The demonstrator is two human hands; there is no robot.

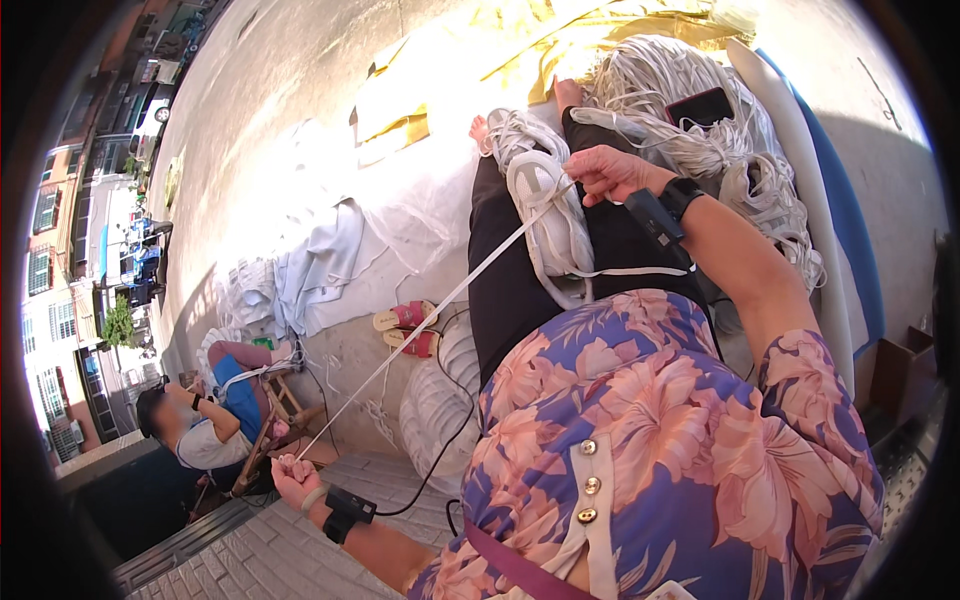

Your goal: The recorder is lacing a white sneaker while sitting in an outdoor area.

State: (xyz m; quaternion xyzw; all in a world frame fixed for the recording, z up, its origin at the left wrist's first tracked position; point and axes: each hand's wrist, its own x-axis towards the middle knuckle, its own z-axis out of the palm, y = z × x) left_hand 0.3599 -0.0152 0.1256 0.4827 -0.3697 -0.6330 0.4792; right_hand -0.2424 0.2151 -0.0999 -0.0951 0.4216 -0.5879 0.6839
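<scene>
A flat white cord [480, 271], like a shoelace, runs taut on a slant across the view between my hands. My left hand [297, 480] is closed on its lower end, out to the lower left. Higher up, over my thigh, my right hand [610, 173] pinches the other end with bent fingers. On my lap between the black trouser legs lies a looped bundle of white cord [555, 240], close beside my right hand. One strand trails from it toward the right over my lap. Both wrists wear black bands with small dark devices.
A tangled heap of white cord [655, 80] with a dark phone [700, 107] lies beyond my right hand. Pink sandals [407, 316] and white sacking [440, 390] are on the left. A co-worker [215, 430] sits farther left on a wooden chair. Yellow sheeting [560, 45] spreads ahead.
</scene>
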